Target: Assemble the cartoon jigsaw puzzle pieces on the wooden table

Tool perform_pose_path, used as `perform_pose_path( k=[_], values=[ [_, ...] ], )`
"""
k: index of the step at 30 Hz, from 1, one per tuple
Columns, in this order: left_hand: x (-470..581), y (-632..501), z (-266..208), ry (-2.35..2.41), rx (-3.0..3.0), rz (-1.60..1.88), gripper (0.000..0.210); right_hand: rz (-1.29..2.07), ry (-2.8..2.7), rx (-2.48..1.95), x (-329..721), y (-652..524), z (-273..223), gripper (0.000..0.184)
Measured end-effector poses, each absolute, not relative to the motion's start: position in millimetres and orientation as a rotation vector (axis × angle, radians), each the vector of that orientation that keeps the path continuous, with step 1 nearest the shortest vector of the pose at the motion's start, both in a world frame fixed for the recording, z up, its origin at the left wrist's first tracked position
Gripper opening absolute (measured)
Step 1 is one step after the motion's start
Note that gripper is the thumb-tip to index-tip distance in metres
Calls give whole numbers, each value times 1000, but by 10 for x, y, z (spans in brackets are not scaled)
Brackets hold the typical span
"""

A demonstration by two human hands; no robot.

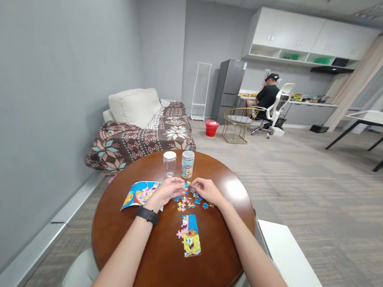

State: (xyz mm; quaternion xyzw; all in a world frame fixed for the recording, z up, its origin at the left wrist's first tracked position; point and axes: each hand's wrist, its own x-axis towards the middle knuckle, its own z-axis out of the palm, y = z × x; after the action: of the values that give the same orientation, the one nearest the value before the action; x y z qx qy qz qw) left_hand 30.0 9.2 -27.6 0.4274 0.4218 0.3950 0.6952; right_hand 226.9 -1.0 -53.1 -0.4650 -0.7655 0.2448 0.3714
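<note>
Loose jigsaw puzzle pieces [191, 204], blue, pink and yellow, lie in a pile on a round brown table [214, 278]. My left hand [169, 190], with a black band on its wrist, hovers at the pile's left side, fingers stretched out and thumb apart. Over the right side of the pile, my right hand [207, 190] has its fingers bent down and drawn together; anything between the tips is too small to make out. Closer to me lies a partly joined jigsaw section [191, 241] with a yellow cartoon face. A curled picture sheet [140, 194] rests partly behind my left forearm.
A clear jar [169, 163] with a white lid and a printed can [187, 165] stand beyond my hands. A white board-like surface [294, 260] sits low at the table's right. Farther back are a covered sofa [168, 133], a red bucket [211, 128] and a seated person [268, 96].
</note>
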Motion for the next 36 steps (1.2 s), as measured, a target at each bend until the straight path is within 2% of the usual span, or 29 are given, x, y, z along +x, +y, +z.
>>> perform_pose_path(
  k=[10,19,28,36],
  values=[
    [308,24,-184,926,876,900,20,635,-2013,-1133,2218,-40,-489,22],
    [321,10,-207,944,874,876,13,602,-2029,-1109,2251,-28,-497,9],
    [317,4,-236,926,903,861,9,460,-2036,-1069,2282,-10,-474,4],
    [325,25,-255,963,979,805,5,522,-2014,-1110,2277,-20,-474,16]
  ],
)
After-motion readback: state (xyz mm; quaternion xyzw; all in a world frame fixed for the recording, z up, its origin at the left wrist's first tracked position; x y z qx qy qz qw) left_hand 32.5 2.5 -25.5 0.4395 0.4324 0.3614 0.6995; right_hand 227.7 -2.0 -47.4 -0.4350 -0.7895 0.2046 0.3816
